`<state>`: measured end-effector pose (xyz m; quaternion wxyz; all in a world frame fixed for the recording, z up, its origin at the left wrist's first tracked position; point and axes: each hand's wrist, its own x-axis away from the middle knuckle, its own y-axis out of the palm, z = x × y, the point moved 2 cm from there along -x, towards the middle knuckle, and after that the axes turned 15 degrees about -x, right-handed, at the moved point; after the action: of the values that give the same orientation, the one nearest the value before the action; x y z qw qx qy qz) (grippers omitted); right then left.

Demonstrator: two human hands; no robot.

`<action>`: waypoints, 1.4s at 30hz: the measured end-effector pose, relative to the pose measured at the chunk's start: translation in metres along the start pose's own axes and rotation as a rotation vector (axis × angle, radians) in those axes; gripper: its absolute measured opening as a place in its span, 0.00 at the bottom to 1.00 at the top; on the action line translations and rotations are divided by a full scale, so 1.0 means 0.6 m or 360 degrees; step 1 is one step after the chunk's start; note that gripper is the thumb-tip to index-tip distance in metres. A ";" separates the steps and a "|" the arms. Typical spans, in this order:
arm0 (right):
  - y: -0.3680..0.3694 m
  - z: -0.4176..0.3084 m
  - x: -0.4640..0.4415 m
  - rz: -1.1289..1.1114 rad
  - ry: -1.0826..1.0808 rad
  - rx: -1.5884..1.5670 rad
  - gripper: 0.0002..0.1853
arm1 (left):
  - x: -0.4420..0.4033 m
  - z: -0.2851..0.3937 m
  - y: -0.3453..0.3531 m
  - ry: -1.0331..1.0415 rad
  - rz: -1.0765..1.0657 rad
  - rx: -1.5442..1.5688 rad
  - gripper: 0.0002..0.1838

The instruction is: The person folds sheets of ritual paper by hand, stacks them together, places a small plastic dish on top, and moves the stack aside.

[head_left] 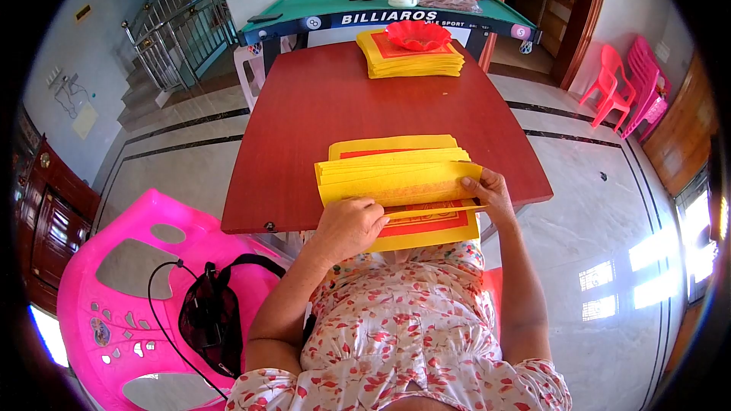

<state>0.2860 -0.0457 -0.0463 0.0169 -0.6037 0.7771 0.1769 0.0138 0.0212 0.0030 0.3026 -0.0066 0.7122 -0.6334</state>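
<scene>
Several folded yellow paper sheets (396, 175) lie overlapped in front of me, on top of flat yellow sheets with a red printed panel (434, 226) at the table's near edge. My left hand (352, 227) has its fingers curled on the lower left edge of the folded papers. On the right, my right hand (489, 192) pinches their right end, thumb on top. A thin folded edge of paper runs between the two hands, just below the folded stack.
The red-brown table (327, 99) bears a thick yellow paper stack (411, 67) with a red scalloped dish (418, 35) at its far end. Behind stands a billiards table (327, 6). A pink chair (99, 259) holding a black bag (209, 320) is at my left.
</scene>
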 end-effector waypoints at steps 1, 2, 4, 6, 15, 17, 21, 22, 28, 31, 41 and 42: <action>0.001 -0.002 0.001 0.0008 0.0012 0.0008 0.14 | 0.000 0.000 0.001 0.0006 -0.0007 0.0002 0.10; 0.001 -0.001 0.001 0.0008 0.0012 0.0007 0.14 | 0.000 0.000 0.001 0.0006 -0.0008 0.0002 0.10; 0.001 -0.001 0.000 0.0006 -0.0001 0.0015 0.14 | 0.000 0.000 0.000 0.0008 0.0011 0.0003 0.10; 0.000 0.000 0.000 0.0005 0.0005 0.0004 0.14 | 0.000 0.001 0.001 0.0009 0.0012 -0.0002 0.10; -0.002 0.003 -0.001 -0.0029 -0.0013 -0.0021 0.15 | 0.000 -0.001 0.005 0.0011 -0.0004 0.0002 0.10; -0.001 0.003 -0.001 -0.0016 0.0014 -0.0054 0.15 | 0.000 -0.001 0.006 0.0022 0.0005 0.0001 0.10; -0.001 0.003 -0.001 -0.0020 -0.0004 -0.0074 0.15 | 0.001 -0.002 0.009 0.0021 0.0008 0.0015 0.10; -0.002 0.004 -0.001 -0.0027 -0.0009 -0.0074 0.14 | 0.001 -0.002 0.009 0.0023 0.0007 0.0015 0.10; 0.000 0.002 -0.001 -0.0030 -0.0003 -0.0084 0.14 | 0.001 0.001 0.007 -0.0012 0.0002 0.0043 0.09; 0.001 0.002 -0.001 -0.0027 -0.0013 -0.0069 0.14 | 0.000 0.001 0.006 -0.0022 -0.0034 0.0049 0.09; -0.001 0.003 -0.001 -0.0018 -0.0013 -0.0022 0.14 | 0.000 0.002 0.008 0.0009 -0.0027 0.0051 0.08; 0.000 0.002 0.000 -0.0008 -0.0008 -0.0003 0.14 | 0.000 0.002 0.008 0.0001 -0.0032 0.0059 0.08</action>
<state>0.2859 -0.0451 -0.0472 0.0187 -0.6052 0.7755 0.1789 0.0160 0.0207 -0.0014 0.2960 -0.0079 0.7003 -0.6495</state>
